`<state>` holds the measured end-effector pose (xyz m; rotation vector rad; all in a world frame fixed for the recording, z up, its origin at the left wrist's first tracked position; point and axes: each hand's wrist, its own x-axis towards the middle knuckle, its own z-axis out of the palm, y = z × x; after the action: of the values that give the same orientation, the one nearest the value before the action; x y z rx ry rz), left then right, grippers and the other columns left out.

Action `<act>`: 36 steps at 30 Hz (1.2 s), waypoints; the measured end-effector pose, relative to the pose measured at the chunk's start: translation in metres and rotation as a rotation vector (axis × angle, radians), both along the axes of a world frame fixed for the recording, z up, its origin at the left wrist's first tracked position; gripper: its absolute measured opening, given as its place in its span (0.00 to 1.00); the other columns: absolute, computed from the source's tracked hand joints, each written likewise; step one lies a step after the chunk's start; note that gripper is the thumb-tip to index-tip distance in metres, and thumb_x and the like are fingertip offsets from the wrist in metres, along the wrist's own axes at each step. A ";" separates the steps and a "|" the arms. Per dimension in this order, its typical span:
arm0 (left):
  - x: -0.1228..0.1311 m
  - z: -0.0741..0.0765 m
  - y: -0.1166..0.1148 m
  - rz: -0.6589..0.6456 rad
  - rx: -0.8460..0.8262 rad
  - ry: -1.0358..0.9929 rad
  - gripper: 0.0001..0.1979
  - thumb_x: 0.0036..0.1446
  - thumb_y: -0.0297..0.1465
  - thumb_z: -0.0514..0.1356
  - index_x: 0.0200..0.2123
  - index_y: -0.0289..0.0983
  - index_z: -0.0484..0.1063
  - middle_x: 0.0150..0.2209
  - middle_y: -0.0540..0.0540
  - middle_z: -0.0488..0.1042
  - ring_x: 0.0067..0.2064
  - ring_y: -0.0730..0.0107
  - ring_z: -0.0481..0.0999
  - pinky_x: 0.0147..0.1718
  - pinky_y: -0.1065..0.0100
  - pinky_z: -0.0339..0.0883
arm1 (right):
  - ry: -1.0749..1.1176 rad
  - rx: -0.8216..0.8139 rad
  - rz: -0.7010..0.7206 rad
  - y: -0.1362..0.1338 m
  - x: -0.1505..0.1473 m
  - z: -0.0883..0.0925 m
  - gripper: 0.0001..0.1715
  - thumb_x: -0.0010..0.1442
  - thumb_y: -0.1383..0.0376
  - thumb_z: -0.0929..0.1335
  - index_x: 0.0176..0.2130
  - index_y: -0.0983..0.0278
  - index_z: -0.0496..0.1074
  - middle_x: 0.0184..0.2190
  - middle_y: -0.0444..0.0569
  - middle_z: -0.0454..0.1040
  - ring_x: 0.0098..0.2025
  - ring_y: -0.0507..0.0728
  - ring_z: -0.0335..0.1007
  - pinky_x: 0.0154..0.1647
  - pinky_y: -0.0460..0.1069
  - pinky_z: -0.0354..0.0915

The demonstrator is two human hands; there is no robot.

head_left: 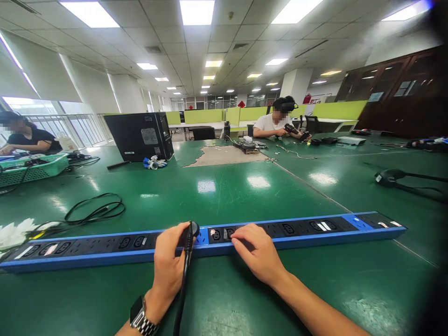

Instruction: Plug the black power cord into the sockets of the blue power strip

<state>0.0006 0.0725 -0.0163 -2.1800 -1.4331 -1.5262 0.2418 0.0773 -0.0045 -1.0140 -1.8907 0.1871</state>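
Observation:
A long blue power strip [210, 252] with black socket blocks lies across the green table in front of me. My left hand [170, 254], with a watch [142, 315] on its wrist, grips a black power plug [193, 229] just left of the strip's middle. The plug's cable [182, 298] hangs down toward me. I cannot tell whether the plug is seated in a socket. My right hand [257, 252] rests over the strip just right of its middle, thumb and forefinger drawn together at the sockets. Whatever may be between those fingertips is hidden.
A coiled black cable [94, 210] lies behind the strip's left end. Farther back stand a black computer case [136, 135] and a green basket [35, 170]. A black cable-like object [392, 177] lies at right. Two people [273, 122] sit across the table and at far left.

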 end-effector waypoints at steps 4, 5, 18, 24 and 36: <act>-0.001 0.001 0.001 0.001 -0.007 0.109 0.15 0.61 0.28 0.57 0.51 0.43 0.69 0.43 0.47 0.78 0.45 0.63 0.75 0.48 0.58 0.62 | -0.002 0.031 -0.001 -0.001 -0.001 0.000 0.06 0.61 0.67 0.66 0.32 0.62 0.73 0.30 0.45 0.77 0.35 0.54 0.70 0.40 0.52 0.61; -0.001 0.001 0.001 0.002 -0.022 0.130 0.15 0.61 0.27 0.56 0.51 0.42 0.69 0.43 0.47 0.78 0.45 0.63 0.75 0.48 0.58 0.62 | -0.002 0.038 0.003 -0.001 -0.002 0.000 0.06 0.62 0.67 0.66 0.32 0.62 0.73 0.30 0.45 0.77 0.35 0.54 0.70 0.40 0.52 0.61; 0.009 0.012 -0.001 -0.006 -0.101 0.302 0.20 0.55 0.22 0.56 0.50 0.42 0.70 0.42 0.46 0.79 0.46 0.59 0.73 0.49 0.54 0.58 | -0.090 0.143 0.134 -0.025 -0.022 0.009 0.11 0.62 0.68 0.63 0.30 0.62 0.73 0.22 0.45 0.75 0.25 0.52 0.67 0.28 0.49 0.57; 0.012 0.019 0.000 0.012 -0.094 0.346 0.12 0.59 0.30 0.58 0.47 0.41 0.71 0.40 0.46 0.79 0.46 0.58 0.74 0.49 0.53 0.55 | -0.241 0.081 0.397 -0.037 -0.046 -0.008 0.15 0.60 0.63 0.62 0.27 0.61 0.73 0.17 0.42 0.71 0.19 0.51 0.63 0.22 0.49 0.51; 0.013 0.025 0.000 0.088 0.085 0.265 0.10 0.62 0.33 0.58 0.47 0.41 0.70 0.39 0.46 0.79 0.43 0.62 0.77 0.53 0.54 0.55 | -0.293 -0.016 0.430 -0.035 -0.045 -0.011 0.15 0.60 0.62 0.62 0.28 0.61 0.74 0.18 0.43 0.73 0.20 0.51 0.66 0.23 0.48 0.53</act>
<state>0.0139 0.0730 0.0084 -2.1426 -1.3344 -1.1931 0.1966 0.0426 -0.0158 -0.6579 -2.3657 0.3171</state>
